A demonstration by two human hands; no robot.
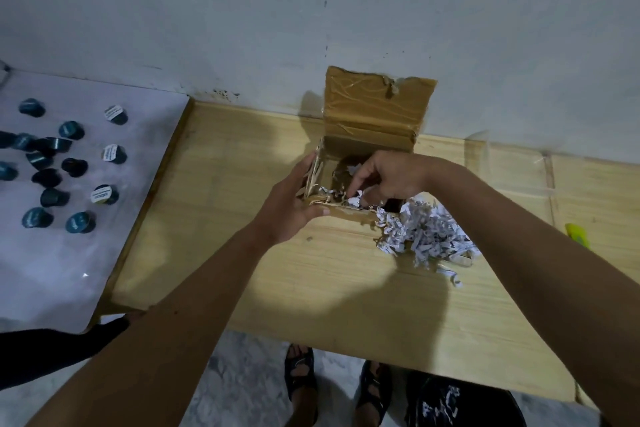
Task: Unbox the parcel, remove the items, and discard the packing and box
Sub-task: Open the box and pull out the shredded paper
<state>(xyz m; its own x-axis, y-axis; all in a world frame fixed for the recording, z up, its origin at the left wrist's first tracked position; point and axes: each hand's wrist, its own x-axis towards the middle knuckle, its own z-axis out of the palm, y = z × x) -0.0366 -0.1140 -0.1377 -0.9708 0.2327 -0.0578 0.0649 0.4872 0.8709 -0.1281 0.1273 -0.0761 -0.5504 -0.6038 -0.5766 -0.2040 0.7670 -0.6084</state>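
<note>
Head view looks down on a wooden table (311, 281), and both bare hands are at the cardboard box (367, 139) sitting near the wall at about 12 o'clock. Left hand (291, 208) is spread wide and pressed against the box's left corner, palm on the side wall, thumb lying along the near rim. Right hand (388, 177) is down inside the open top, fingers loosely curled and apart, index fingertip poking into the shredded paper (426, 232) left in the bottom; whether anything is pinched between those fingers, I cannot tell. The box's lid flap stands upright against the wall, strips of clear tape shining across it.

Most of the shredded paper has spilled out in a heap touching the box's right corner, at 4 o'clock from it. A yellow-green object (576, 234) peeks out past the right forearm at 3 o'clock, too hidden to identify.

Over at 9 o'clock, on a white sheet (52, 270), dark blue-green capsules (52, 163) lie scattered, well apart from the box. Four show white labels with dark print, too small to read.
</note>
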